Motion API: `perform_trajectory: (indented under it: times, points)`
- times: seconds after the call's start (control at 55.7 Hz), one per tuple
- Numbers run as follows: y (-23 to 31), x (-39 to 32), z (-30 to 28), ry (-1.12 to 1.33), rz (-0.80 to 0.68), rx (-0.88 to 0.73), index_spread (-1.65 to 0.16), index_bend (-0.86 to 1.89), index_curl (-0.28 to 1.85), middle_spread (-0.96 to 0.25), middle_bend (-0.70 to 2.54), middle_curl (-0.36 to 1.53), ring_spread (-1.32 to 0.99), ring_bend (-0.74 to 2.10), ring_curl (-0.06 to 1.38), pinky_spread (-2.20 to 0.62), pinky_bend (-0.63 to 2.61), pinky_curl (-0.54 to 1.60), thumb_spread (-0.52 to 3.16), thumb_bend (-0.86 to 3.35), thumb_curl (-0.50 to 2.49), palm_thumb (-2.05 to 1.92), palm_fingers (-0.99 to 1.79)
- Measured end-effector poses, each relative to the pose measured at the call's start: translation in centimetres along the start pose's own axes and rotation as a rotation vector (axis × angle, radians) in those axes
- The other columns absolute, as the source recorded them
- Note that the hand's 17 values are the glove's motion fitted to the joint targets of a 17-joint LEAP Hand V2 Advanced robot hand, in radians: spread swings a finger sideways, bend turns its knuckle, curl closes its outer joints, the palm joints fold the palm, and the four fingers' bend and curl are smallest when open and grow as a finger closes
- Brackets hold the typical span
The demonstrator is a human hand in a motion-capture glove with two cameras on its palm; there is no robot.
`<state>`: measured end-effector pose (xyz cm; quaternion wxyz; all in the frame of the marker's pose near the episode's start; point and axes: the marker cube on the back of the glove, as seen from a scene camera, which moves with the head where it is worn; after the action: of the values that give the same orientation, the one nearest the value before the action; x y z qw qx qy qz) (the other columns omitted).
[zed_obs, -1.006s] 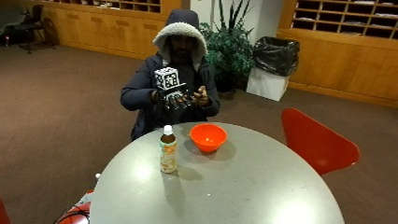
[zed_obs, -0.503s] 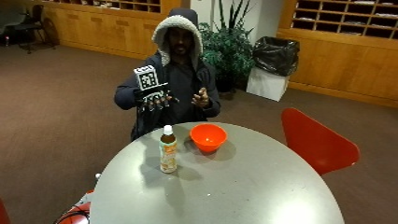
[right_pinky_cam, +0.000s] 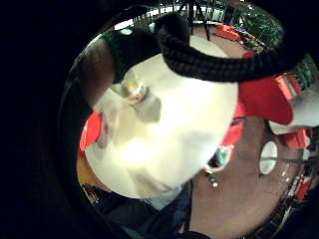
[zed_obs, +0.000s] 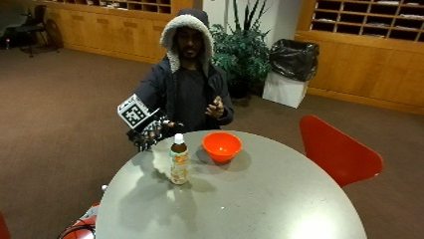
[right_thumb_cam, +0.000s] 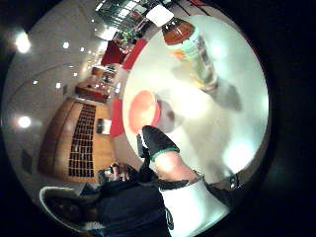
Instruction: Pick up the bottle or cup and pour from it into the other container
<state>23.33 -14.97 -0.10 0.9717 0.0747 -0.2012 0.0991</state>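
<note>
Two vessels stand on the worktop (zed_obs: 278, 199): a capped bottle (zed_obs: 178, 159) upright near the person's edge, and an orange bowl (zed_obs: 221, 146) just beside it, apart, mouth up to receive the pour; we judge the grasp not yet begun; our gloved right hand (zed_obs: 147, 134) hangs at the worktop's rim, near the bottle but clear of it, fingers pointing down and relaxed, holding nothing; the bare hand is raised at the chest.

A capped bottle (zed_obs: 178, 161) of amber drink with a pale label stands upright on the round grey surface (zed_obs: 265, 199). Near it sits an upright orange bowl (zed_obs: 221, 145), apart from it.
</note>
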Motion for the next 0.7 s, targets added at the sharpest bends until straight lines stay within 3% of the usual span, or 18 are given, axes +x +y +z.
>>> perform_trajectory:
  times: [0.054, 0.126, 0.323, 0.539, 0.701]
  points:
    - [-1.9, 0.7, 1.3, -0.085, -0.062, 0.075, -0.33, 0.13, 0.24, 0.04, 0.2, 0.29, 0.17, 0.19, 0.22, 0.33, 0.62, 0.36, 0.95, -0.02, 0.35, 0.43, 0.26]
    - [-2.5, 1.2, 2.8, -0.2, -0.024, -0.024, -0.31, 0.13, 0.24, 0.04, 0.2, 0.3, 0.18, 0.19, 0.22, 0.33, 0.63, 0.36, 0.94, -0.01, 0.36, 0.48, 0.26]
    - [-7.7, 1.4, 6.5, -0.488, 0.052, -0.043, -0.26, 0.12, 0.23, 0.07, 0.2, 0.31, 0.2, 0.22, 0.23, 0.33, 0.61, 0.35, 0.88, -0.02, 0.38, 0.57, 0.27]
    - [-9.5, 1.1, 8.5, -0.557, 0.05, 0.03, -0.23, 0.1, 0.21, 0.02, 0.22, 0.33, 0.14, 0.42, 0.3, 0.28, 0.6, 0.34, 0.78, -0.01, 0.41, 0.75, 0.55]
    - [-9.9, 0.9, 9.5, -0.651, 0.03, 0.07, -0.26, 0.11, 0.21, -0.11, 0.31, 0.37, -0.01, 0.52, 0.33, 0.21, 0.51, 0.33, 0.71, -0.01, 0.42, 0.87, 0.83]
